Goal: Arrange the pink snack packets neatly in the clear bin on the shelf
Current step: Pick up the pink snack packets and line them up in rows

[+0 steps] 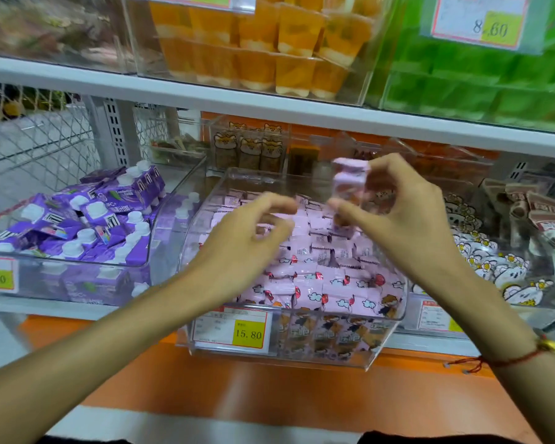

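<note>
Hands over clear bin point(394, 310), right point(401, 216) pinching pink packet point(350, 184), left point(247, 232) curled

Purple cartons point(87, 216) fill the left bin, orange jelly cups point(269, 49) above, green packs point(481, 88) beside

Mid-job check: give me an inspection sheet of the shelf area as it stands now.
Surface: orange shelf ledge under the bin.
Job's things: clear bin full of pink packets, loosely heaped; price tag on its front.
Clutter: nothing seen.
Grippers: right hand pinches one packet upright above the bin; left hand hovers over the packets, fingers curled, blurred.
Cables: nothing seen.
Surroundings: purple cartons left, flower-print packs right, orange cups and green packs above.
</note>
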